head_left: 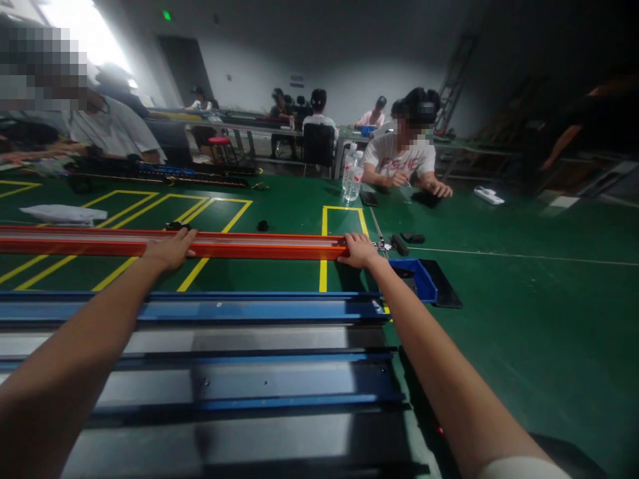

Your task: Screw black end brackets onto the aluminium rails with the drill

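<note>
A long orange channel-shaped rail lies crosswise over the green table and runs out of view at the left. My left hand is closed over the rail partway along, its fingers over the far edge. At the rail's right end, my right hand grips it with the thumb on the near side. Nearer to me, several blue and grey metal rails lie side by side, parallel to the orange one. Yellow tape outlines show on the table under and around the orange rail.
Right of my right hand are a blue bin and a black flat pad. Water bottles stand beyond, near a seated co-worker. A white bag lies at the left. Dark rails lie farther back.
</note>
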### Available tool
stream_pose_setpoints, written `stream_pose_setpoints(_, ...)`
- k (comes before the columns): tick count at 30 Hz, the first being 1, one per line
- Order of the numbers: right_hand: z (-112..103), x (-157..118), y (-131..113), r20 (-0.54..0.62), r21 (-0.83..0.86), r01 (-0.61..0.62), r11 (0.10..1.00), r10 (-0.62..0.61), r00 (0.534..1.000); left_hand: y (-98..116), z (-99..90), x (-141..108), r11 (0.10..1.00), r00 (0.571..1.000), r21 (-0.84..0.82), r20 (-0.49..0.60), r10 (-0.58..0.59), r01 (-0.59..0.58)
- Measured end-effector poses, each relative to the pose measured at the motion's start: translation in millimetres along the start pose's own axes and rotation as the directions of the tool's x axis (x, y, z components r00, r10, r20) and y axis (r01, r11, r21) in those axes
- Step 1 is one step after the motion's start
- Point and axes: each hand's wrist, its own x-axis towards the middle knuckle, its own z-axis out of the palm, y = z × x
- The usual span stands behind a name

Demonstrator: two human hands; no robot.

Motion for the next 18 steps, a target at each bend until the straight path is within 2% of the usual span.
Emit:
stream_pose_setpoints(3, 1.5, 0.0, -0.4, -0.008, 0.014, -0.019, 1.000, 0.019, 1.000, 2.0, -3.0, -2.1, 0.998, 0.998, 0.019, 0.037, -0.054, 0.054)
stream_pose_setpoints(8, 2.6, 1.4, -0.5, 0.012, 0.029, -0.064, 0.998, 0.064, 0.998, 0.6, -2.5, -0.6, 0.999, 0.998, 0.018, 0.045, -0.050, 0.049)
stream_pose_setpoints(18, -3.2, 1.2, -5.0, 0.074, 0.039, -0.101, 0.994, 0.098, 0.992, 1.2, 8.7, -0.5, 0.996, 0.996, -0.011, -0.013, -0.093, 0.093)
